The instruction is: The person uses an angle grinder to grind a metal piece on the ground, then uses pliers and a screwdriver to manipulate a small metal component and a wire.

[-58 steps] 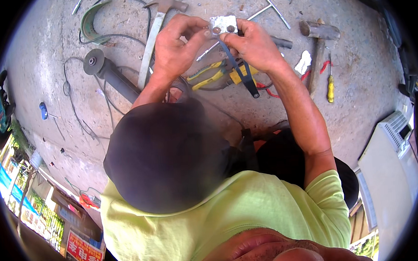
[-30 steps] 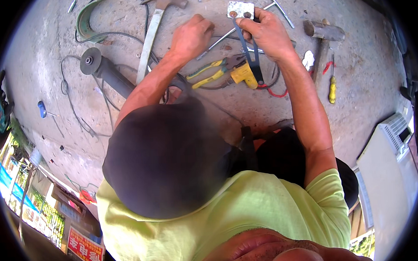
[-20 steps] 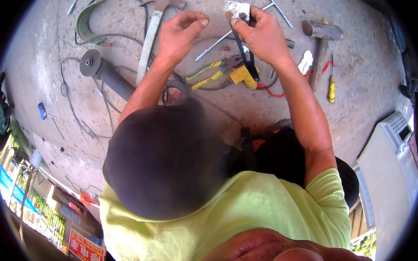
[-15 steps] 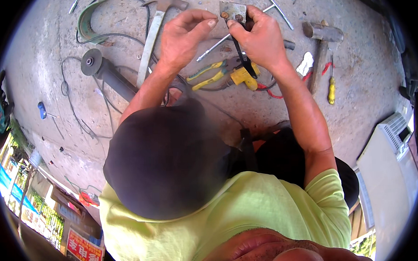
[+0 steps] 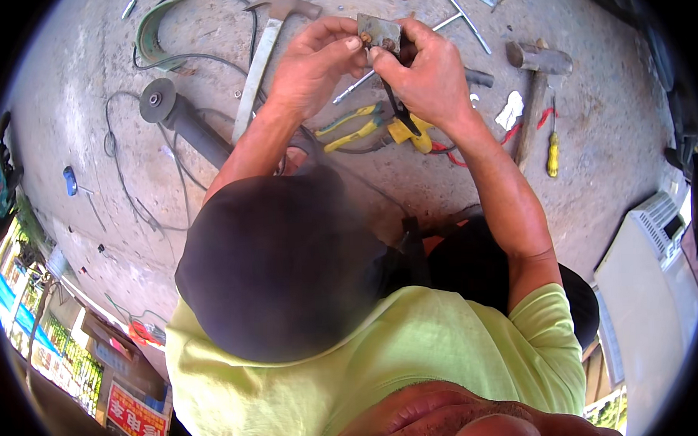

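Observation:
My right hand [image 5: 430,73] is closed round a small grey metal bracket [image 5: 381,28] with two rusty bolts along its lower edge. A dark, narrow arm extends down from the bracket, under my right palm. From the left, the thumb and fingers of my left hand [image 5: 313,69] pinch at the bracket's edge beside one bolt. Whether a small part sits between those fingertips is hidden. Beneath my hands lie pliers with yellow-green handles [image 5: 353,129] and a yellow plug-like piece [image 5: 409,133] on the concrete.
Left of my hands lie a claw hammer [image 5: 256,75], an angle grinder [image 5: 180,120] with its cable, and a curved green guard [image 5: 151,40]. To the right are a sledgehammer [image 5: 539,61], a yellow screwdriver [image 5: 553,153] and a T-handle wrench [image 5: 465,22].
My left fingers have moved right and now meet the bracket, where there was a gap before. The bracket and my right hand have shifted slightly left and down.

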Tool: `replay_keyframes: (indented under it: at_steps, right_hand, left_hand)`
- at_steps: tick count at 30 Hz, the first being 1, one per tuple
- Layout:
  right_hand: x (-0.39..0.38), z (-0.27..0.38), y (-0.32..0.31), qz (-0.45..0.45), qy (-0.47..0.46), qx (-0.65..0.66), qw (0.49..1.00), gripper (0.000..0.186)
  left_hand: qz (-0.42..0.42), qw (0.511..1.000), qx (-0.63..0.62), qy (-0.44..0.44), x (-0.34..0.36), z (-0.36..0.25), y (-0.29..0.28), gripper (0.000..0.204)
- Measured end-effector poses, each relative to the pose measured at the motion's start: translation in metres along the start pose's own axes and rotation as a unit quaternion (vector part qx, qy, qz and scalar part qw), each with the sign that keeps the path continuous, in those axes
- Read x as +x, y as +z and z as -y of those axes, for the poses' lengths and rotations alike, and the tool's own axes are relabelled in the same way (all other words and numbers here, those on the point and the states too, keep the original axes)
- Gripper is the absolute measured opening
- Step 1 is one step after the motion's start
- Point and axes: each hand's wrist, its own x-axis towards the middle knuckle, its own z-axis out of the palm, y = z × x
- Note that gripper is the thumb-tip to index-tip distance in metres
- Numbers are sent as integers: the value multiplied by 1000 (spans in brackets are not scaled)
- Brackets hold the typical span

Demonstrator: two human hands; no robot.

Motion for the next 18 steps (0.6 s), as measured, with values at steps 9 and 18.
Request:
replay_keyframes:
  at_steps: [9, 18]
  right_hand:
    - [5, 9, -7, 136, 80, 266, 951, 37]
    - [16, 26, 12, 161, 88, 226, 957, 25]
  left_hand:
    - [84, 992, -97, -15, 2, -5, -17, 14]
    - [149, 969, -188, -61, -13, -10, -34, 11]
